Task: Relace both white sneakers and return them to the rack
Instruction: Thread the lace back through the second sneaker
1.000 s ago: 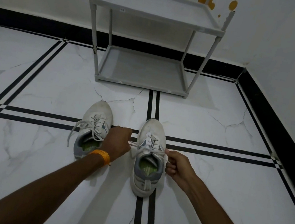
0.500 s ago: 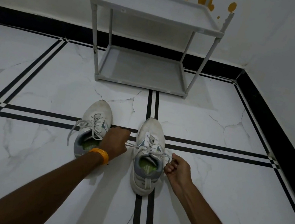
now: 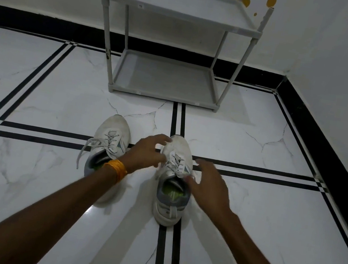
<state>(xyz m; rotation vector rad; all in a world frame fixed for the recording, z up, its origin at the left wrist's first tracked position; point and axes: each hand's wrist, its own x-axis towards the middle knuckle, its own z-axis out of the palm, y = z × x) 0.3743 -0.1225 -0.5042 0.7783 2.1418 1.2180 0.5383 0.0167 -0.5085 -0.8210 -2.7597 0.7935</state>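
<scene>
Both open and spread — left hand (image 3: 150, 151) and right hand (image 3: 210, 184) flanking the right sneaker (image 3: 174, 178), toe toward the rack (image 3: 166, 77) at the floor's far edge, left sneaker (image 3: 107, 150) beside.

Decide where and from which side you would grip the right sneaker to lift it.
Grip the right sneaker at its heel collar, coming from above and behind. The heel faces the person, the opening gapes upward, and a pull tab stands at the back; the right hand already hovers beside it. That probably spares the laces.
</scene>
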